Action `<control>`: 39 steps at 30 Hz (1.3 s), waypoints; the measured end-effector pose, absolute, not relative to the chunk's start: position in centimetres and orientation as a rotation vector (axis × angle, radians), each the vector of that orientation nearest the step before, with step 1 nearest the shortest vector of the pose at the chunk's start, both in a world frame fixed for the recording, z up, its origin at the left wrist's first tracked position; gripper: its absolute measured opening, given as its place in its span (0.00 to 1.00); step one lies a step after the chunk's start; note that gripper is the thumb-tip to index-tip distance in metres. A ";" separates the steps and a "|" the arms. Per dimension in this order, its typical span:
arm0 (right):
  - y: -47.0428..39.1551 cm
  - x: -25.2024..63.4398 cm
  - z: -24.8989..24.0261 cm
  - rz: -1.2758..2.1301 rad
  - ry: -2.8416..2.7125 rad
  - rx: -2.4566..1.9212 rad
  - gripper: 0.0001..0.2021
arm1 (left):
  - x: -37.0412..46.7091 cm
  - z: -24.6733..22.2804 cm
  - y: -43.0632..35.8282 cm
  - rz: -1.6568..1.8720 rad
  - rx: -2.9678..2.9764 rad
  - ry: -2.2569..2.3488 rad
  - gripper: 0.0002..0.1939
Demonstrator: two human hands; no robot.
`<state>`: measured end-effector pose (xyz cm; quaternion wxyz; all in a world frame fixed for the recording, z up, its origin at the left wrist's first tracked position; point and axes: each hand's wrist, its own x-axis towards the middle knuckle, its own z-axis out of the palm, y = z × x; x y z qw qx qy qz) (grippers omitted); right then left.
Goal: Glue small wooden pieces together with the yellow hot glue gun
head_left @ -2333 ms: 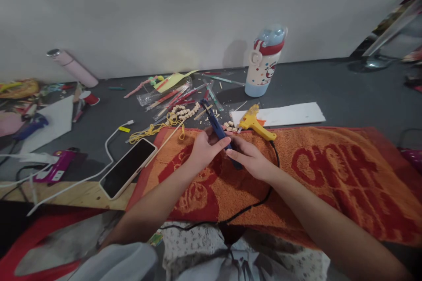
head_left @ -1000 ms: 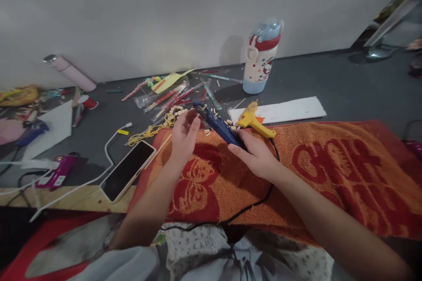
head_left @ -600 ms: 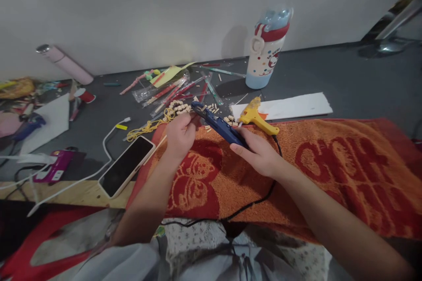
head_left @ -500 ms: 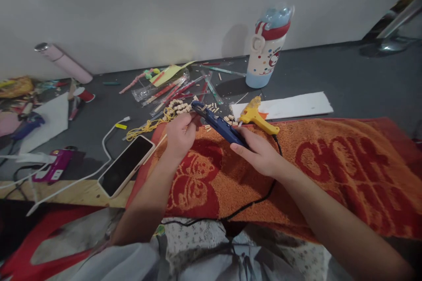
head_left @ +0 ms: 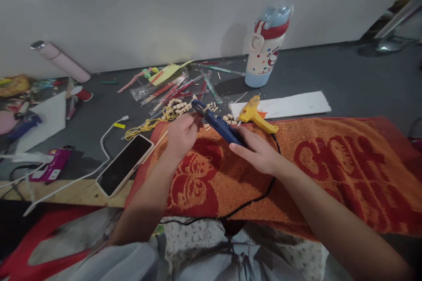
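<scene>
My right hand [head_left: 255, 149] is wrapped round the near end of a dark blue tool [head_left: 219, 125], held tilted above the orange and red towel [head_left: 237, 184]. At the tool's far end is my left hand [head_left: 183, 134], its fingers closed in a pinch; what they hold is hidden. Small cut wooden pieces [head_left: 230, 119] lie behind and below the tool. A yellow glue gun [head_left: 253, 113] rests just beyond my right hand, beside a white strip [head_left: 296, 104].
A phone [head_left: 125, 164] and a white cable [head_left: 103, 140] lie left of the towel. Yellow string [head_left: 141, 129] and wrapped sticks [head_left: 168, 92] are behind my left hand. A bottle [head_left: 267, 52] stands at the back; a pink flask [head_left: 64, 60] is far left.
The view has shifted slightly, so things appear a little further left. My hands and the blue tool keep nearly the same pose.
</scene>
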<state>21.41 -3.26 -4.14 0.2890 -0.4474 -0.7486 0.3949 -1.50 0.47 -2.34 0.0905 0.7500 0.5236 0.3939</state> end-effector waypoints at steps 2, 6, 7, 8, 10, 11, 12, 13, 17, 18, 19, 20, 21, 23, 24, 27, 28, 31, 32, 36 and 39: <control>-3.2 21.5 -4.1 1.060 -2.000 -1.193 0.29 | -1.6 -2.3 0.4 1.139 2.251 1.575 0.12; -3.2 21.5 -4.2 1.053 -1.999 -1.198 0.29 | -1.8 -2.4 0.4 1.073 2.305 1.578 0.12; -3.2 21.5 -4.2 1.046 -1.997 -1.202 0.28 | -1.9 -2.4 0.4 1.059 2.325 1.578 0.12; -3.2 21.5 -4.3 1.041 -1.996 -1.207 0.28 | -2.0 -2.4 0.5 1.047 2.346 1.580 0.12; -3.2 21.5 -4.3 1.038 -1.992 -1.213 0.27 | -2.1 -2.4 0.5 1.028 2.383 1.589 0.12; -3.2 21.5 -4.2 1.037 -1.992 -1.214 0.26 | -2.1 -2.4 0.6 1.024 2.394 1.594 0.12; -3.2 21.4 -4.1 1.032 -1.991 -1.216 0.26 | -2.1 -2.4 0.6 1.019 2.402 1.600 0.12; -3.2 21.4 -4.1 1.026 -1.988 -1.220 0.25 | -2.1 -2.5 0.6 1.016 2.407 1.605 0.12; -3.2 21.2 -3.8 1.003 -1.973 -1.230 0.22 | -2.0 -2.5 0.8 1.044 2.431 1.598 0.14; -3.2 21.2 -3.7 1.001 -1.970 -1.232 0.21 | -2.0 -2.5 0.9 1.056 2.434 1.589 0.15; -3.2 21.2 -3.7 1.001 -1.970 -1.234 0.20 | -1.9 -2.5 0.9 1.067 2.431 1.581 0.15; -3.3 21.2 -3.6 1.000 -1.971 -1.236 0.20 | -1.9 -2.5 0.9 1.071 2.428 1.576 0.15; -3.3 21.2 -3.6 0.998 -1.973 -1.238 0.20 | -1.9 -2.5 0.9 1.069 2.422 1.575 0.15; -3.3 21.2 -3.5 0.999 -1.981 -1.249 0.21 | -1.8 -2.4 0.9 1.054 2.410 1.580 0.14; -3.3 21.2 -3.5 1.002 -1.986 -1.254 0.21 | -1.8 -2.4 0.9 1.048 2.406 1.581 0.14; -3.4 21.1 -3.5 1.003 -1.998 -1.266 0.21 | -1.8 -2.4 1.0 1.043 2.399 1.581 0.14; -3.4 21.1 -3.5 1.001 -2.002 -1.269 0.21 | -1.8 -2.5 1.0 1.046 2.400 1.579 0.14; -3.5 20.9 -3.7 1.009 -2.013 -1.285 0.22 | -1.9 -2.5 1.1 1.062 2.384 1.590 0.15; -3.5 20.8 -3.8 1.021 -2.012 -1.286 0.22 | -1.9 -2.5 1.2 1.062 2.367 1.590 0.15; -3.6 20.9 -3.9 1.063 -2.004 -1.265 0.27 | -1.8 -1.9 1.0 1.017 2.231 1.501 0.15; -3.6 21.1 -3.9 1.064 -2.018 -1.235 0.29 | -1.7 -1.4 0.8 1.001 2.233 1.448 0.14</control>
